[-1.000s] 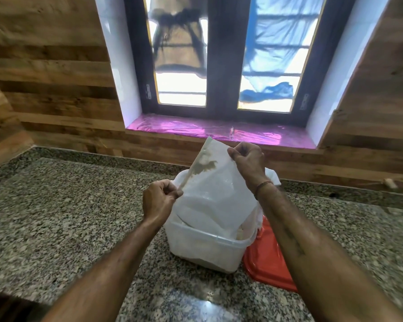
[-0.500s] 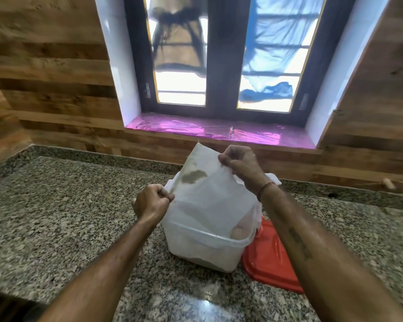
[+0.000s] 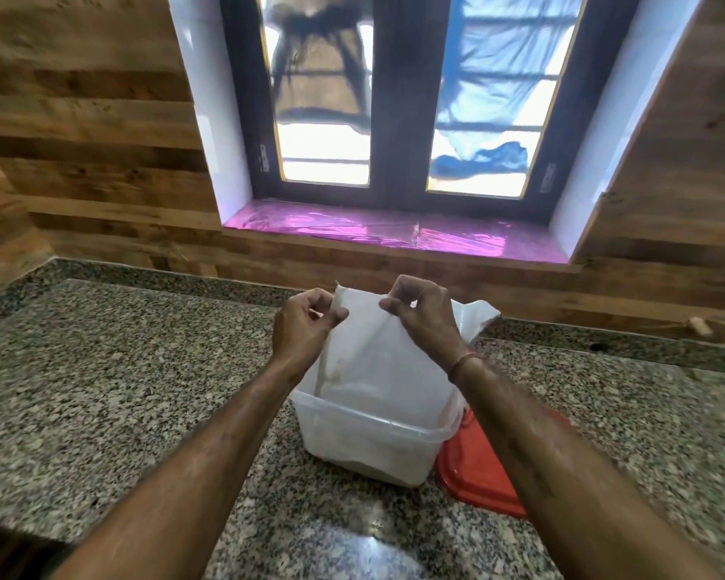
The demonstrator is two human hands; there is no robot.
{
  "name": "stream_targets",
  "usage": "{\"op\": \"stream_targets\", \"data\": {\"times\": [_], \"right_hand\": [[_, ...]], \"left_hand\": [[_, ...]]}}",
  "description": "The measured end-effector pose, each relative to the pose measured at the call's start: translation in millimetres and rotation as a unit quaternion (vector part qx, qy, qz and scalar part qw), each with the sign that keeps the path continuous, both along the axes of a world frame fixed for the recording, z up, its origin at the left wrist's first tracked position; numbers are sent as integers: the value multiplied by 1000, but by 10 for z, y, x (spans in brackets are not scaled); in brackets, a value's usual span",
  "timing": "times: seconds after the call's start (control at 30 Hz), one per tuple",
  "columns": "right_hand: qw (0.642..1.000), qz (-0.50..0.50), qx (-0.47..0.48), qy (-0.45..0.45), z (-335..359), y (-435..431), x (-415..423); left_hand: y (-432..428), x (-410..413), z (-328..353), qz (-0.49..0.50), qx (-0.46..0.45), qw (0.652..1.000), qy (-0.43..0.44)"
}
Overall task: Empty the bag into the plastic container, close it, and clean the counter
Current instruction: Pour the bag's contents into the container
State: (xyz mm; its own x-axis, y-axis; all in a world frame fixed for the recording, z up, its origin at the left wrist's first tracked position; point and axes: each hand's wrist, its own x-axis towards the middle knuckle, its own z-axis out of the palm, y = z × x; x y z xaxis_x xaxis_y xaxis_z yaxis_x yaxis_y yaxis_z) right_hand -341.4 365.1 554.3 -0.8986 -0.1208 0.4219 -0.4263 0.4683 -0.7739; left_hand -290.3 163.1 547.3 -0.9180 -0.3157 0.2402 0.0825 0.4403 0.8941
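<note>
A translucent white plastic bag point(image 3: 384, 362) hangs upside down with its mouth inside the clear plastic container point(image 3: 365, 445) on the granite counter point(image 3: 122, 391). My left hand point(image 3: 300, 332) pinches the bag's upper left corner. My right hand point(image 3: 421, 320) pinches the top edge just right of it. A thin brownish streak runs down the bag's left side. Pale contents lie at the container's bottom. The red lid point(image 3: 478, 470) lies flat on the counter, touching the container's right side, partly hidden by my right forearm.
A wooden wall and a window with a pink-covered sill point(image 3: 394, 232) stand behind the counter. Granite backsplash runs along the back edge. A small pale object point(image 3: 699, 326) sits on the ledge at the far right.
My left hand has moved up and right along the bag to its top corner, close to my right hand. The brownish clump in the bag has slid down, leaving a thin streak.
</note>
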Motion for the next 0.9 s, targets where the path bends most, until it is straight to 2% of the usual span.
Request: {"op": "stream_targets", "data": {"times": [0.2,0.3,0.37,0.47,0.53,0.63,0.73,0.8,0.9], "right_hand": [[995,-91,37,6,76,-88,-149],[997,-66,36,18,142,-152,-130],[999,-2,37,31,199,-183,-83],[992,66,96,42,290,-101,-90],[985,64,158,6,337,114,-157],[965,2,253,-69,355,672,-284],[962,17,202,-181,314,1146,-374],[968,44,97,-226,219,1271,-383],[981,19,-85,-174,100,1285,-335]], "left_hand": [[274,19,129,-69,-19,994,79],[256,-29,158,-57,-4,996,63],[146,-89,157,-27,23,998,47],[-2,-182,148,-26,93,995,26],[-75,-190,147,-53,148,987,10],[-238,-169,172,-63,215,975,-2],[-370,-180,181,-62,263,963,-5],[-400,-200,176,-61,287,956,-13],[-403,-258,194,-29,314,949,-13]]}}
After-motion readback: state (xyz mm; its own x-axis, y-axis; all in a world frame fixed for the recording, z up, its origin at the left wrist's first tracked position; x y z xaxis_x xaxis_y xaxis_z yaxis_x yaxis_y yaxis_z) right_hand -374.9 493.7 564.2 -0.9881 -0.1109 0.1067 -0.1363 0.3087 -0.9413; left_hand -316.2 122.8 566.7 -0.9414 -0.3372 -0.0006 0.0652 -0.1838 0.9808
